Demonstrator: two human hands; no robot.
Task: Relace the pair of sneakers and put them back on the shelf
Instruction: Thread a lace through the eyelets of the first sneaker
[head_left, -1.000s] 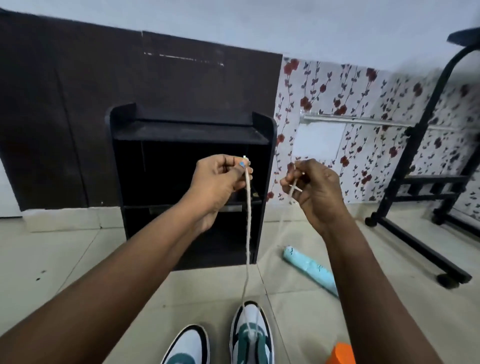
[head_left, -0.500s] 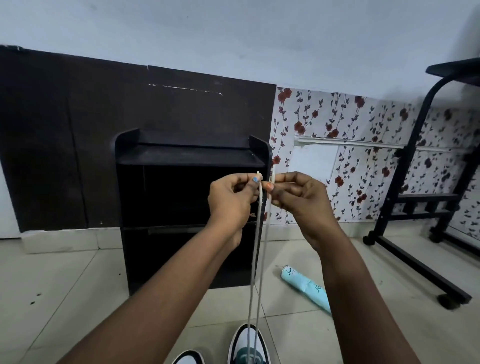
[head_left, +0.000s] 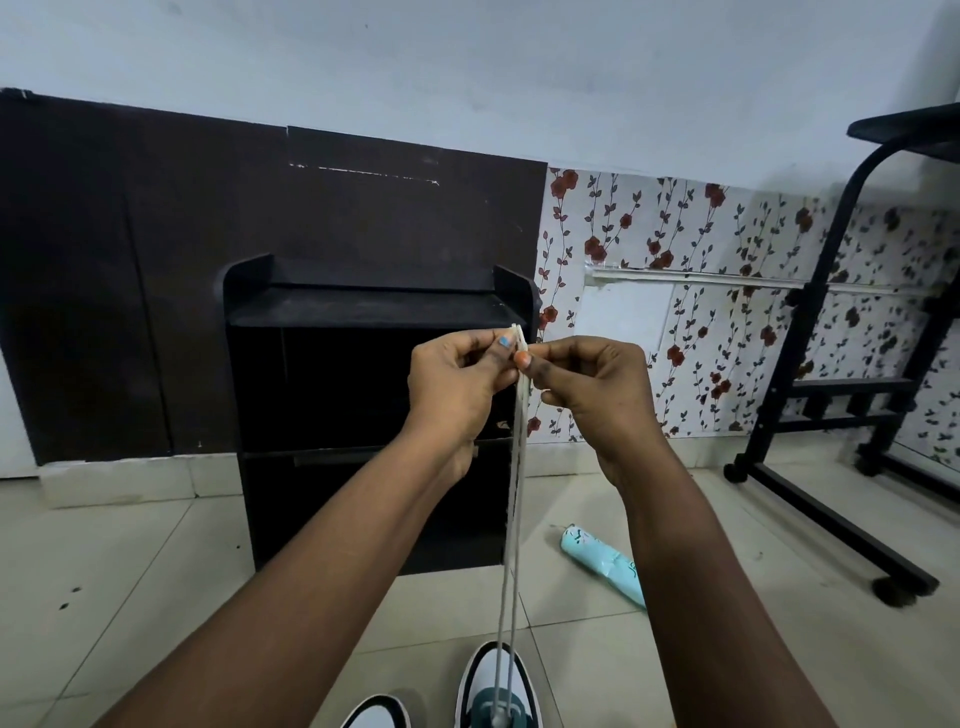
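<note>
Lace (head_left: 511, 545) ends pinched between hands (head_left: 519, 379)

sneakers (head_left: 496, 691) before shelf (head_left: 374, 405) | umbrella (head_left: 605, 564) right of shelf

1. The lace (head_left: 511, 519) is pale woven cord, matt.
2. The shelf (head_left: 374, 312) is dark matt board, dusty on top.
3. The floor (head_left: 130, 561) is smooth, pale, slightly glossy tile.
4. The sneaker (head_left: 498, 686) has a smooth white toe.
5. The rack (head_left: 810, 322) is black tubing with a dull sheen.
</note>
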